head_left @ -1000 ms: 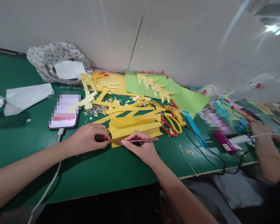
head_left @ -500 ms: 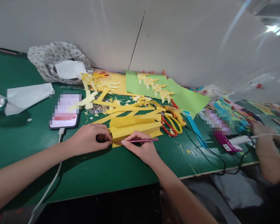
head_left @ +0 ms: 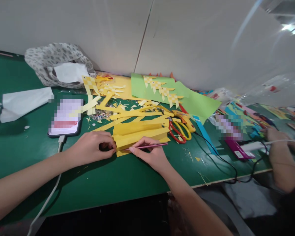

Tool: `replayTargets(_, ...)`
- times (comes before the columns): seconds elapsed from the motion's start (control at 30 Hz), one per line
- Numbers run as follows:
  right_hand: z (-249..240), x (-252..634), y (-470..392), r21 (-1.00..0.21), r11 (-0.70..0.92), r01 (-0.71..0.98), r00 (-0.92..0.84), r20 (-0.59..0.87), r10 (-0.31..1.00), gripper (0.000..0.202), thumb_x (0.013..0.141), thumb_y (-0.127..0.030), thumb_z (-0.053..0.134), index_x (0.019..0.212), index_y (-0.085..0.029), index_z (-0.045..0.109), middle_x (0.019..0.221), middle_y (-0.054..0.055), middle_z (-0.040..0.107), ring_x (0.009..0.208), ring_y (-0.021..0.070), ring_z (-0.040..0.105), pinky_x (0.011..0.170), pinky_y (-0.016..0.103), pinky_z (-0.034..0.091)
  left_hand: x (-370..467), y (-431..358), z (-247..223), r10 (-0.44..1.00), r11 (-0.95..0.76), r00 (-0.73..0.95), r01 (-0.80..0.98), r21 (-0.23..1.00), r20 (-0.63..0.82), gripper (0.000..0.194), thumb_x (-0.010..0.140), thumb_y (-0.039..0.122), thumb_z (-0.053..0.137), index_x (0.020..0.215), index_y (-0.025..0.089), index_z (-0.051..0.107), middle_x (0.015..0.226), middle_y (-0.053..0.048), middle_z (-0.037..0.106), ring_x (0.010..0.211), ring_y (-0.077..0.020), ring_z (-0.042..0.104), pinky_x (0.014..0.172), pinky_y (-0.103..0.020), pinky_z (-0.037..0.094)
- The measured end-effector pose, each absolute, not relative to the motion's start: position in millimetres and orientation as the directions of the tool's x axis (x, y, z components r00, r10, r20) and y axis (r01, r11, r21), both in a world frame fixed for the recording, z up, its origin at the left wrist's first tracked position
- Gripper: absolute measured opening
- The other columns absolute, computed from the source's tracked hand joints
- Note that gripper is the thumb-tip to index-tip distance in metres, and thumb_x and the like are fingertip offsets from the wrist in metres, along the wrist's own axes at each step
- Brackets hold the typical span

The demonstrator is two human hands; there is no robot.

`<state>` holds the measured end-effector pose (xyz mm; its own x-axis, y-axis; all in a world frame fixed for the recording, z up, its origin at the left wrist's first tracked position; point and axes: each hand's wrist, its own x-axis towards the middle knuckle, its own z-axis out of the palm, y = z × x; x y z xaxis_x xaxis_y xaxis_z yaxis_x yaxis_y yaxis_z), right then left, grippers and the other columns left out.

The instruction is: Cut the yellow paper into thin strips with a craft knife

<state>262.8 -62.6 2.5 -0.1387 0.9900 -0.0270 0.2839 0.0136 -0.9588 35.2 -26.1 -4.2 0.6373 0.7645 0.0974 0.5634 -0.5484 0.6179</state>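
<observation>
A folded yellow paper [head_left: 140, 132] with raised creases lies near the table's front edge. At its lower left corner my left hand [head_left: 95, 147] pinches the paper between thumb and fingertips. My right hand [head_left: 151, 154] is closed round a thin pink pen-like stick [head_left: 153, 145], whose tip rests on the paper's lower fold. Behind the paper lie long yellow strips [head_left: 132, 114] and small scraps. Scissors with red and yellow handles [head_left: 178, 132] sit just right of the paper, beside a yellow-orange tool [head_left: 185, 121].
A phone [head_left: 65, 118] with a white cable is at left, near white tissue [head_left: 27, 101] and a patterned cloth bag [head_left: 59, 65]. Woven paper fish [head_left: 163, 90] rest on green sheets [head_left: 196, 101]. Another person's arm [head_left: 281, 157] and a magenta box [head_left: 238, 149] are at right.
The stick's tip has moved slightly right along the fold, away from my left hand, and its back end has risen a little. The view has shifted slightly.
</observation>
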Motion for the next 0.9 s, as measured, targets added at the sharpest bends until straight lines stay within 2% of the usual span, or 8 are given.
replayTargets(0.33,-1.1,299.3,-54.1,-0.955,0.019,0.297,-0.089,-0.008,0.996,0.02,0.068,-0.036,0.077,0.066,-0.02,0.067,0.063,0.002,0.069,0.054,0.0139,0.06,0.053,0.027,0.048,34.3,-25.6,-7.6,0.774,-0.532,0.628,0.574,0.623,0.082,0.014,0.081,0.03,0.057,0.074,0.022,0.067,0.073,0.002,0.063,0.063,-0.0104,0.057,0.057,-0.02,0.039)
replayTargets(0.9,-5.9,356.1,-44.5,-0.971,-0.007,0.237,0.001,-0.007,1.0,0.021,0.064,-0.035,0.082,0.066,-0.02,0.067,0.062,0.002,0.07,0.054,0.0148,0.063,0.05,0.026,0.049,33.1,-25.6,-8.2,0.776,-0.508,0.628,0.576,0.64,0.051,0.016,0.082,0.031,0.057,0.074,0.021,0.065,0.072,0.002,0.062,0.064,-0.0106,0.057,0.059,-0.021,0.039)
